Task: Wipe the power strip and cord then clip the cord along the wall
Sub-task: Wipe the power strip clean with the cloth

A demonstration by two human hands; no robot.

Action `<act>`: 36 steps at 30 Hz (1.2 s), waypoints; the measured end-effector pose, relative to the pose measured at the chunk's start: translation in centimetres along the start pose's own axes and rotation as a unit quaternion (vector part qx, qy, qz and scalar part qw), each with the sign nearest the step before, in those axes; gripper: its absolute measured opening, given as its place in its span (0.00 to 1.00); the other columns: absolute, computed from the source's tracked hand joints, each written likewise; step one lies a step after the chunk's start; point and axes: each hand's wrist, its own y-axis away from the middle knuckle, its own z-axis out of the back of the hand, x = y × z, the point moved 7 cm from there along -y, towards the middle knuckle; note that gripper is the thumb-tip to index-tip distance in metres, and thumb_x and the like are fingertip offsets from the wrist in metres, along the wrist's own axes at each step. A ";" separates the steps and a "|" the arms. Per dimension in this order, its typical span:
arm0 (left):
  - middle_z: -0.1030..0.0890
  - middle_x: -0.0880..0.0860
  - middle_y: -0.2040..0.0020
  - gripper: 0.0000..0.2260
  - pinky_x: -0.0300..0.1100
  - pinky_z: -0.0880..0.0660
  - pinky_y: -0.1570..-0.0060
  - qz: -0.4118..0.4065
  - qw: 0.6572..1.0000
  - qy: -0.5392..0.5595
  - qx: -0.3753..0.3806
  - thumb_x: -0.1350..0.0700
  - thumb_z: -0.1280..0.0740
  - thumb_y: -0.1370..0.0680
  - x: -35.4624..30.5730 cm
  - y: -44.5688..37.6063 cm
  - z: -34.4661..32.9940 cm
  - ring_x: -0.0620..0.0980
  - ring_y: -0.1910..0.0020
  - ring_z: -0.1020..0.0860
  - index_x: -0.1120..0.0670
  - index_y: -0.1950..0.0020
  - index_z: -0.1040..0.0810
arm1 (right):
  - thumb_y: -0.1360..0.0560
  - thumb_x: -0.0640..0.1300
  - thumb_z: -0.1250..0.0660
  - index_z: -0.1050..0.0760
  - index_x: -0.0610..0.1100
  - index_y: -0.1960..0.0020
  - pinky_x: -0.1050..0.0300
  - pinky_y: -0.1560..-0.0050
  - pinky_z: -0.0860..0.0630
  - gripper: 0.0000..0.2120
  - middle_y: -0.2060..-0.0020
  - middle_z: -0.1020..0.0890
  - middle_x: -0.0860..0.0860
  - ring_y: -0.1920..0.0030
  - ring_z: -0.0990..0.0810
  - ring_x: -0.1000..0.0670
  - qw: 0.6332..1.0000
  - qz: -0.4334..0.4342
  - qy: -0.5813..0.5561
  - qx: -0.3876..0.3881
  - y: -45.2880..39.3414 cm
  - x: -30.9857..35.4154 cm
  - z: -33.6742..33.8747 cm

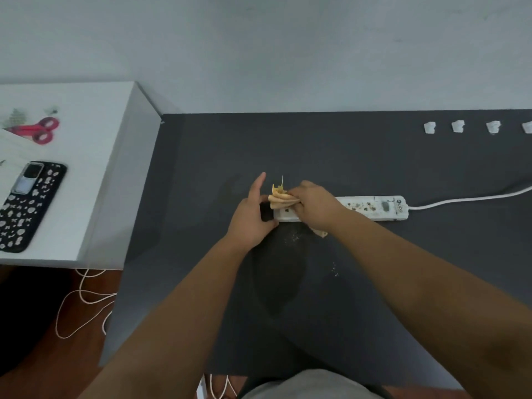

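— Watch the fingers (pixel 296 207) of the right hand (pixel 312 208): curled tight round a tan cloth (pixel 280 198), pressing it down on the near-left end of the power strip (pixel 371 208).

— And the left hand (pixel 252 220)?

— Clamped on the strip's left tip, thumb under the front edge, one finger sticking straight up and away. It's the anchor, so the strip can't skate across the dark surface (pixel 374 283).

— Strip's lying flat?

— Flat, roughly mid-surface, long side running left to right, with its white cord (pixel 460 200) trailing off the right end and out of view. The sockets toward the right look grubby, speckled with brown bits, so I'd say the wiping has barely started.

— How should it go from here?

— Long firm strokes toward the cord end, I reckon, cloth folded so a fresh face meets each socket, and the left hand holding steady throughout. There are crumbs (pixel 293 236) just in front of the strip; better to sweep the dirt away than grind it in.

— Then the cord?

— Pinch it in the cloth and draw along. The white clips (pixel 457 126) wait in a row by the wall (pixel 288 53), untouched.
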 end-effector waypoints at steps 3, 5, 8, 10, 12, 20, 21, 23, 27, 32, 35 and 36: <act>0.21 0.45 0.38 0.49 0.49 0.28 0.37 -0.006 1.000 0.002 0.005 0.54 0.24 0.30 0.2 -0.1 0.0 0.48 0.38 0.24 0.39 0.23 0.55 | 0.25 0.39 0.36 0.21 0.41 0.46 0.53 0.51 0.29 0.10 0.54 0.25 0.43 0.52 0.24 0.44 0.998 0.032 0.001 0.058 1.0 0.6 -1.1; 0.21 0.44 0.38 0.49 0.50 0.30 0.35 -0.010 1.000 -0.006 0.003 0.55 0.24 0.30 0.3 -0.2 0.0 0.49 0.36 0.26 0.38 0.23 0.56 | 0.25 0.39 0.37 0.21 0.40 0.47 0.55 0.53 0.30 0.08 0.56 0.27 0.46 0.54 0.24 0.45 0.999 0.023 -0.007 0.029 0.7 0.2 0.1; 0.22 0.40 0.36 0.49 0.46 0.34 0.34 -0.009 1.000 -0.017 -0.003 0.57 0.25 0.30 0.3 -0.2 0.1 0.49 0.33 0.29 0.39 0.23 0.56 | 0.24 0.39 0.39 0.22 0.41 0.48 0.53 0.54 0.28 0.09 0.56 0.29 0.46 0.57 0.25 0.45 0.998 -0.030 -0.011 -0.046 0.4 -1.5 1.7; 0.22 0.40 0.36 0.48 0.45 0.34 0.34 -0.009 1.000 -0.020 -0.001 0.56 0.25 0.30 0.4 -0.3 0.1 0.48 0.32 0.29 0.39 0.23 0.56 | 0.24 0.38 0.39 0.21 0.41 0.47 0.51 0.52 0.26 0.10 0.54 0.27 0.44 0.55 0.24 0.44 0.999 -0.032 0.010 -0.025 0.9 -1.6 1.0; 0.22 0.40 0.36 0.47 0.45 0.35 0.34 -0.008 1.000 -0.021 -0.002 0.53 0.25 0.30 0.5 -0.3 0.0 0.48 0.32 0.30 0.40 0.23 0.55 | 0.25 0.39 0.38 0.21 0.41 0.47 0.52 0.51 0.27 0.10 0.52 0.25 0.43 0.53 0.24 0.44 0.999 -0.003 0.014 0.032 1.9 -0.6 -0.2; 0.23 0.42 0.36 0.42 0.39 0.37 0.40 -0.008 0.998 -0.054 -0.011 0.57 0.27 0.29 0.0 -0.4 -0.5 0.47 0.34 0.31 0.43 0.23 0.48 | 0.24 0.38 0.39 0.23 0.39 0.54 0.57 0.58 0.34 0.07 0.58 0.30 0.46 0.59 0.25 0.44 0.996 -0.077 0.016 -0.035 2.3 -3.6 2.7; 0.23 0.43 0.36 0.41 0.40 0.35 0.38 -0.010 0.998 -0.056 -0.011 0.56 0.26 0.29 0.0 -0.4 -0.6 0.48 0.34 0.30 0.43 0.23 0.46 | 0.24 0.38 0.39 0.22 0.39 0.53 0.57 0.58 0.32 0.07 0.58 0.29 0.46 0.57 0.24 0.44 0.998 -0.065 0.019 -0.010 2.6 -3.4 2.0; 0.24 0.45 0.36 0.40 0.43 0.34 0.36 -0.011 0.998 -0.060 -0.013 0.56 0.26 0.30 -0.1 -0.6 -1.0 0.49 0.34 0.30 0.43 0.24 0.43 | 0.25 0.41 0.37 0.21 0.38 0.53 0.52 0.54 0.28 0.07 0.57 0.25 0.43 0.55 0.23 0.43 0.999 -0.030 0.014 0.043 3.5 -2.7 0.9; 0.26 0.49 0.35 0.34 0.41 0.37 0.38 -0.024 0.995 -0.099 -0.020 0.54 0.27 0.30 -0.6 -0.7 -1.3 0.52 0.36 0.31 0.46 0.26 0.37 | 0.24 0.40 0.38 0.23 0.38 0.54 0.56 0.59 0.34 0.07 0.59 0.27 0.44 0.59 0.26 0.45 0.997 -0.070 -0.023 -0.039 3.3 -4.2 3.4; 0.27 0.48 0.36 0.28 0.49 0.31 0.38 -0.053 0.987 -0.152 -0.003 0.50 0.28 0.29 -1.9 -1.1 -2.8 0.54 0.37 0.30 0.47 0.30 0.29 | 0.24 0.39 0.38 0.21 0.40 0.51 0.58 0.58 0.35 0.07 0.59 0.28 0.46 0.59 0.28 0.48 0.995 -0.090 -0.026 -0.041 3.9 -5.5 2.6; 0.26 0.46 0.37 0.25 0.49 0.30 0.39 -0.058 0.984 -0.167 -0.003 0.48 0.28 0.29 -2.4 -1.6 -3.4 0.53 0.37 0.30 0.46 0.32 0.26 | 0.24 0.44 0.35 0.22 0.38 0.55 0.51 0.57 0.28 0.09 0.59 0.23 0.42 0.57 0.24 0.44 0.998 -0.025 -0.029 0.041 4.8 -4.1 1.4; 0.26 0.46 0.37 0.25 0.49 0.30 0.39 -0.056 0.984 -0.169 -0.003 0.48 0.28 0.29 -2.4 -1.7 -3.4 0.53 0.37 0.30 0.46 0.32 0.26 | 0.24 0.44 0.35 0.22 0.37 0.55 0.52 0.57 0.28 0.09 0.59 0.24 0.42 0.58 0.24 0.44 0.999 -0.030 -0.035 0.024 4.8 -4.3 2.0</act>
